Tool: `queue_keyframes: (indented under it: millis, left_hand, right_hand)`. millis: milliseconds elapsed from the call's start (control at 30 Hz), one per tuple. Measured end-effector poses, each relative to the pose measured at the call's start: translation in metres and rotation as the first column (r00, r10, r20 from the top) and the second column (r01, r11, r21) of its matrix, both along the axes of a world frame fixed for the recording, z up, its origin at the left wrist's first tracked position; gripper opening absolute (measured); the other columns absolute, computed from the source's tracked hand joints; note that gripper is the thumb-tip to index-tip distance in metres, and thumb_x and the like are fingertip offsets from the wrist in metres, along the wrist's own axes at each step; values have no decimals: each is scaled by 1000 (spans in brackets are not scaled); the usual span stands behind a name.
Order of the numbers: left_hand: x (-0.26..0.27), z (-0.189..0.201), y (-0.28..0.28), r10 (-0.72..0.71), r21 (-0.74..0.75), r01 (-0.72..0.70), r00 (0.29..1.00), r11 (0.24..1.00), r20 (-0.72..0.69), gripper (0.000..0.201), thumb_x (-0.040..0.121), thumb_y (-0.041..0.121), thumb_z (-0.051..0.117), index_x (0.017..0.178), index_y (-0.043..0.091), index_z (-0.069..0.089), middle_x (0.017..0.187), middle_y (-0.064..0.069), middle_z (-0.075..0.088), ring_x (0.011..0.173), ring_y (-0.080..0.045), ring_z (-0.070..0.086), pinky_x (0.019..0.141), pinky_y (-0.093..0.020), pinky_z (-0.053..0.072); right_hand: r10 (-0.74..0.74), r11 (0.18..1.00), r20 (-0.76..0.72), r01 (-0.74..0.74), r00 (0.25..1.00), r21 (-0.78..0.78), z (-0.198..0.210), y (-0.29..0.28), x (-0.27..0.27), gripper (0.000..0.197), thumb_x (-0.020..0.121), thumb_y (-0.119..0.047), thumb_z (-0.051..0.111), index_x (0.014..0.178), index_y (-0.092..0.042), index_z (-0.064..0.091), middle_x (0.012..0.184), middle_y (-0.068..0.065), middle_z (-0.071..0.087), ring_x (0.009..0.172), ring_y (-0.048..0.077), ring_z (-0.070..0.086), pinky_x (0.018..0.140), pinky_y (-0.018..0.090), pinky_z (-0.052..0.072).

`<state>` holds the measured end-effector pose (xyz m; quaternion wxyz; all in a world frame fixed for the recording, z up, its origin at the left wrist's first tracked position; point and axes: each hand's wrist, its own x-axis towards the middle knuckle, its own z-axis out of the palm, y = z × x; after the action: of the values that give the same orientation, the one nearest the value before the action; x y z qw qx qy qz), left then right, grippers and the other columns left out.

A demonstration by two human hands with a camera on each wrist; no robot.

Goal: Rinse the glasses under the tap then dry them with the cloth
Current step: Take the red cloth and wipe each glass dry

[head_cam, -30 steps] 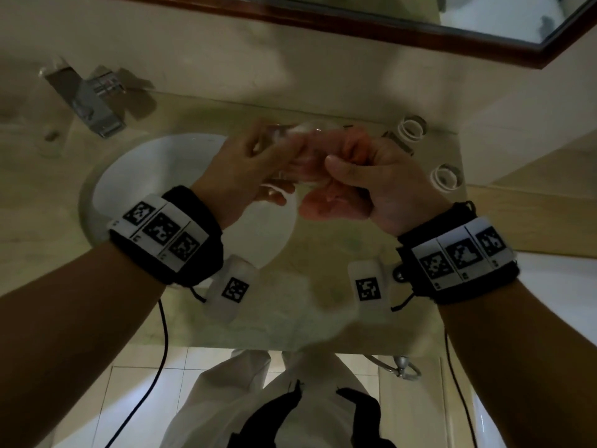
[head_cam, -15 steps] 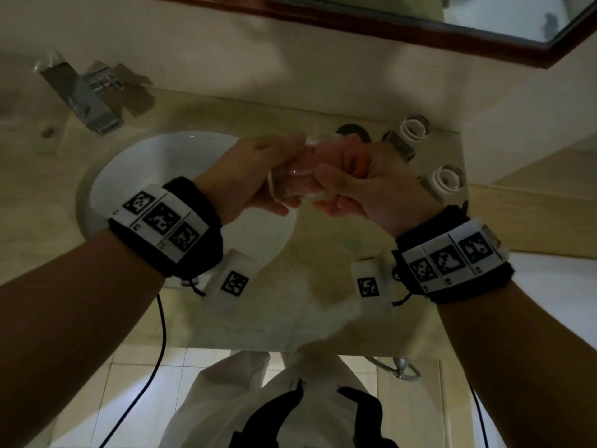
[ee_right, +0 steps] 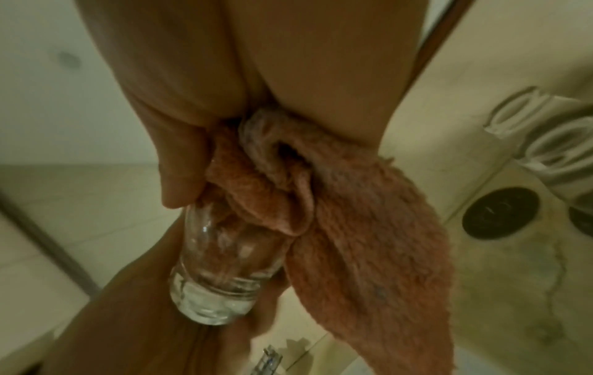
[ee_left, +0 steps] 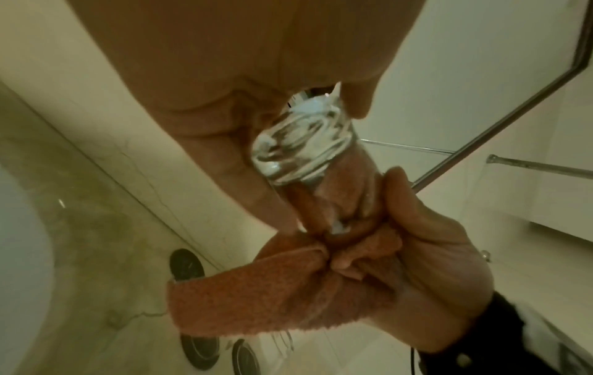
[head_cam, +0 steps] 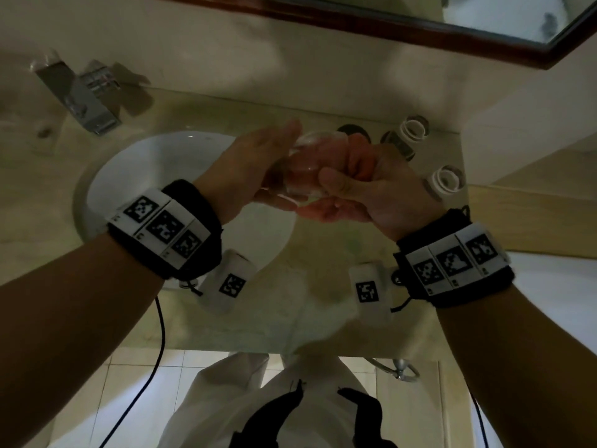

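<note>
A clear glass [head_cam: 302,166] lies sideways above the counter, between both hands. My left hand [head_cam: 255,169] grips its thick base [ee_left: 298,144], fingers along its side. My right hand [head_cam: 371,185] grips an orange cloth [ee_left: 273,286], part of it pushed into the glass's mouth. In the right wrist view the cloth [ee_right: 369,241] fills the upper part of the glass [ee_right: 221,266] and its loose end hangs down to the right. The glass's rim is hidden by cloth and fingers.
The white basin [head_cam: 155,169] sits below my left wrist, with the chrome tap [head_cam: 84,101] at its back left. Two more glasses [head_cam: 413,129] [head_cam: 445,181] and a dark round coaster [head_cam: 352,130] stand at the counter's back right. A mirror frame [head_cam: 355,24] runs overhead.
My left fingers have shifted round the glass and lie straighter over it. My right hand with the cloth has turned a little. Both hands stay in the same spot.
</note>
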<state>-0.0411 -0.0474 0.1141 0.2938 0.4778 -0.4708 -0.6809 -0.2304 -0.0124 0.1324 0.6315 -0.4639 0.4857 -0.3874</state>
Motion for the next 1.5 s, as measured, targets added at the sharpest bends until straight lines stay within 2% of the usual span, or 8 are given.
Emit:
queue_keyframes:
  millis: [133,300,500,633,833,967,1167,1500]
  left_hand:
    - [3,-1,1,-38,-388,112,981,915,192,33,89,35,71,114,15,61,101,-4,69,78,-21,71,65,-31,60]
    - [4,-9,6,15,-827,355,916,435,401,59,76,39,82,121,7,60,120,-7,61,101,-15,62,86,-21,50]
    - [5,-4,3,-79,-90,89,991,992,112,63,79,60,72,125,24,49,113,3,67,92,-13,72,77,-34,62]
    - [4,-5,4,-62,-135,76,993,988,105,41,85,42,73,112,19,53,98,-10,68,69,-20,70,61,-37,60]
    - [6,-21,7,60,-763,398,868,509,492,64,70,15,88,123,7,54,122,-5,57,99,-21,58,80,-45,54]
    - [7,-18,-1,-105,-469,245,947,849,303,70,69,49,80,124,19,49,121,2,60,102,-13,66,80,-27,59]
    - [0,-17,2,-118,183,114,993,976,10,68,85,70,51,108,9,68,91,-16,72,56,-25,64,50,-29,53]
    - [-22,-22,-14,2,-560,223,929,798,371,59,73,44,84,120,28,55,106,9,65,81,-1,62,66,-14,49]
  right_hand:
    - [45,998,-2,-45,999,31,-2,-1,-2,49,69,-36,86,111,-14,75,101,40,65,91,58,66,74,64,59]
    - [-9,997,103,0,995,82,-9,-4,-3,37,71,-44,79,94,-16,79,88,9,75,79,26,72,69,39,61]
    - [30,999,36,-30,999,20,-5,-4,0,49,85,-30,68,122,2,66,99,51,56,86,59,59,74,82,45]
    - [75,997,50,-74,996,-7,-11,-8,0,55,80,-34,77,120,2,66,80,33,56,66,39,53,64,54,55]
    - [-36,997,102,29,994,75,-17,-6,-6,14,79,-24,65,76,-21,78,74,4,76,70,19,75,62,33,62]
    - [17,1000,-10,-17,1000,-22,-13,-3,-5,20,89,-13,65,105,-5,75,94,43,65,77,62,63,64,68,57]
    - [172,939,-172,-214,970,-269,-9,-3,-3,11,91,-20,68,98,-17,74,87,6,75,80,26,72,70,42,60]
    - [-239,970,175,226,955,89,-37,-7,-40,32,84,-11,67,113,0,67,90,13,76,82,28,75,71,42,62]
